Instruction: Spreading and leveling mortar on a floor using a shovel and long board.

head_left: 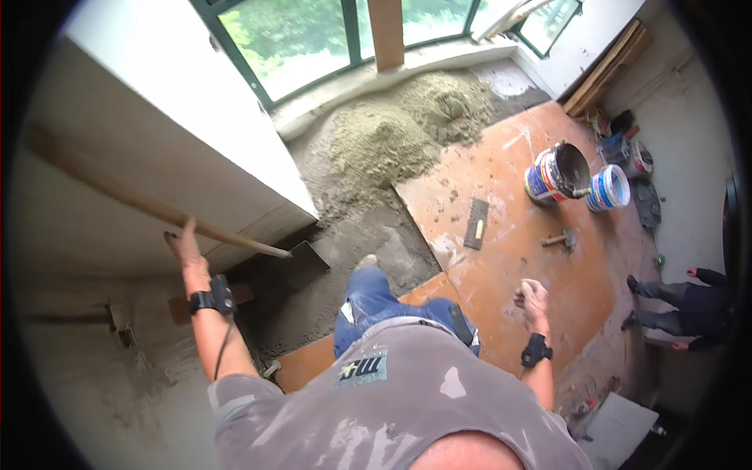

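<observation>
A long wooden-handled shovel (235,238) slants down from the upper left, its dark flat blade on the grey mortar floor. My left hand (186,244) is at the handle with fingers spread, one fingertip overlapping the wood; it is not wrapped round it. Off to the right, over the orange-brown boards, my right hand (533,299) hangs with its fingers curled in and no tool showing in it. A notched trowel (476,224) lies flat on the boards ahead of it. Near that is a short-handled hammer (559,240).
A heap of sandy mix (384,141) lies below the window. Two buckets, a dark-stained one (540,180) and a white-and-blue one (599,194), stand on the boards (509,172). Another person (689,305) stands at far right. A wall (149,149) rises close on my left.
</observation>
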`<state>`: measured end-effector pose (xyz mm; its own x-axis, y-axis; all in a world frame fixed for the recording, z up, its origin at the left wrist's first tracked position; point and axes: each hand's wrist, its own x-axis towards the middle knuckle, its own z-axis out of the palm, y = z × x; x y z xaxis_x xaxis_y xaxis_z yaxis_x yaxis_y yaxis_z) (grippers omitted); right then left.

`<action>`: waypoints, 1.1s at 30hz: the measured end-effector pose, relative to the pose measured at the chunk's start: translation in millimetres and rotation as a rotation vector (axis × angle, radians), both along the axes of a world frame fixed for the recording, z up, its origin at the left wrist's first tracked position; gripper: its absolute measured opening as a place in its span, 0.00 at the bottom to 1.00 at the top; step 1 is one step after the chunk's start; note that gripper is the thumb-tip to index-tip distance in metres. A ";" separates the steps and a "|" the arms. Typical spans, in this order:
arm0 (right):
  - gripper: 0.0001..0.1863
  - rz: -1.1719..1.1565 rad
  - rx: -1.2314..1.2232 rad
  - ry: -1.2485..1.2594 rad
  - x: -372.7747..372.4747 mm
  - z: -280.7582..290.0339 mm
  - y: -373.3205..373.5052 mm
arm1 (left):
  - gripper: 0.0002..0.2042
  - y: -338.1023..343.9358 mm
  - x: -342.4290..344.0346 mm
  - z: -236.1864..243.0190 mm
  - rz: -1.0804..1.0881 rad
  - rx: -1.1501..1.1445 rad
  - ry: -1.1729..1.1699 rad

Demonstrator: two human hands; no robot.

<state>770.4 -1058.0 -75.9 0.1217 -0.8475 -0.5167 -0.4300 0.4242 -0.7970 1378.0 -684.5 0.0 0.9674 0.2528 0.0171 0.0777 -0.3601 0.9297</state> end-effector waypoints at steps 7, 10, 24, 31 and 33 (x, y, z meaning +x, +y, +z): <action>0.11 0.393 -0.186 -0.082 167.0 67.7 -16.5 | 0.05 -31.3 9.4 -3.6 -0.279 -0.245 0.055; 0.10 0.500 -0.413 -0.080 219.2 106.6 -46.3 | 0.07 -55.5 -41.2 -7.5 -0.566 -0.169 -0.010; 0.29 0.217 -1.758 0.085 117.8 326.9 -26.4 | 0.10 -309.6 -220.5 0.5 -1.755 0.153 -0.035; 0.20 0.616 -1.547 1.665 34.7 404.4 61.1 | 0.12 -353.7 -336.0 -1.4 -2.577 0.363 -0.014; 0.23 0.567 -1.166 1.911 23.6 407.6 109.4 | 0.11 -356.0 -356.8 -1.7 -2.707 0.378 -0.004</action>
